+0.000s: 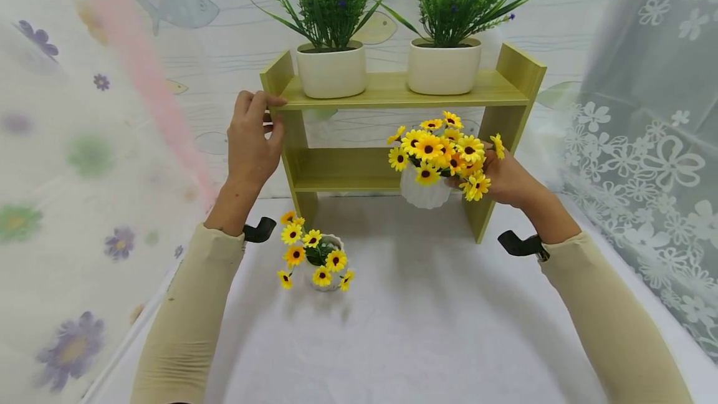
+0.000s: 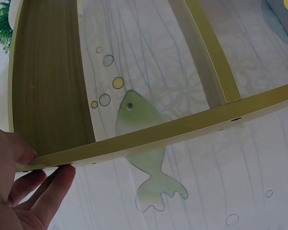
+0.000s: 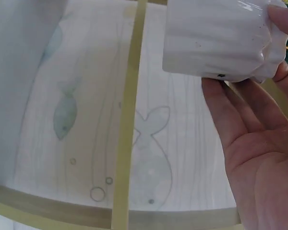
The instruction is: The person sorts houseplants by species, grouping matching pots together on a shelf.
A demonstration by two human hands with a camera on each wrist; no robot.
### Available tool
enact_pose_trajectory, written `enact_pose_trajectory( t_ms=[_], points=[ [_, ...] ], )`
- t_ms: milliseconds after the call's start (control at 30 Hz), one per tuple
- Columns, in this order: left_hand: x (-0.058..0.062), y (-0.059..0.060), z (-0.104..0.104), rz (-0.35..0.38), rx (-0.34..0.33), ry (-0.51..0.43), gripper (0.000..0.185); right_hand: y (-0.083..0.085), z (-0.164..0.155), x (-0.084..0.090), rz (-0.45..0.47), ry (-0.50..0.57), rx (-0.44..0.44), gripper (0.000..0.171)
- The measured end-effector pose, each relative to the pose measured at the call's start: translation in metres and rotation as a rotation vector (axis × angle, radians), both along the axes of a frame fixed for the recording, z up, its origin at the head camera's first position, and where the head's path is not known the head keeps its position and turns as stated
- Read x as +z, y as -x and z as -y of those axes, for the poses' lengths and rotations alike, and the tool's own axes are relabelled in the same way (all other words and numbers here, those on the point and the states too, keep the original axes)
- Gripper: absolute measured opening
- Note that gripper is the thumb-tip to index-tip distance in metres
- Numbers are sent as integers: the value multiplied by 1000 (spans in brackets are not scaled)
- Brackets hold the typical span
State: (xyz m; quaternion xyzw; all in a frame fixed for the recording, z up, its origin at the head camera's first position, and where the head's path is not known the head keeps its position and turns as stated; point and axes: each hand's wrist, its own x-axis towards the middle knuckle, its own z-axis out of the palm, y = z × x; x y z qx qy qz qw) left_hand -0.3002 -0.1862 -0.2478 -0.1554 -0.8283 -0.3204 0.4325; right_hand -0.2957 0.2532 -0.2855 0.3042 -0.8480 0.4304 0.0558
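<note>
My right hand (image 1: 507, 179) holds a white fluted flowerpot (image 1: 423, 189) of yellow artificial sunflowers in front of the shelf's lower board, toward its right side. The right wrist view shows the thumb on one side of the white pot (image 3: 221, 38) and fingers on the other. With my left hand (image 1: 255, 136) I grip the upper left side of a wooden two-tier shelf (image 1: 387, 89). Thumb and fingers lie on opposite sides of its side panel (image 2: 182, 122) in the left wrist view. Blossoms partly cover the right hand's fingers in the head view.
Two cream pots, left (image 1: 332, 72) and right (image 1: 444, 68), with purple-flowered plants stand on the top board. Another white pot (image 1: 331, 282) of yellow sunflowers stands on the white tablecloth (image 1: 404, 335), front left of the shelf. Patterned curtains hang behind and at both sides.
</note>
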Motion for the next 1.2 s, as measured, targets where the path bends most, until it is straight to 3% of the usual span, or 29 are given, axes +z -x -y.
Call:
enact_pose_trajectory(
  t_ms=[267,533,800,1000,1200],
  points=[
    [-1,-1,0,10,1,2,21,15,2,-4,114,57,-68,59],
    [0,-2,0,-5,3,5,21,30,5,-3,192,42,-126,68],
    [1,-1,-1,-3,7,14,21,39,6,-9,178,77,-166,65],
    [0,-1,-1,-12,7,17,21,43,7,-13,175,166,-145,69],
    [0,-1,-1,-22,5,12,21,46,10,-19,229,287,-126,78]
  ],
)
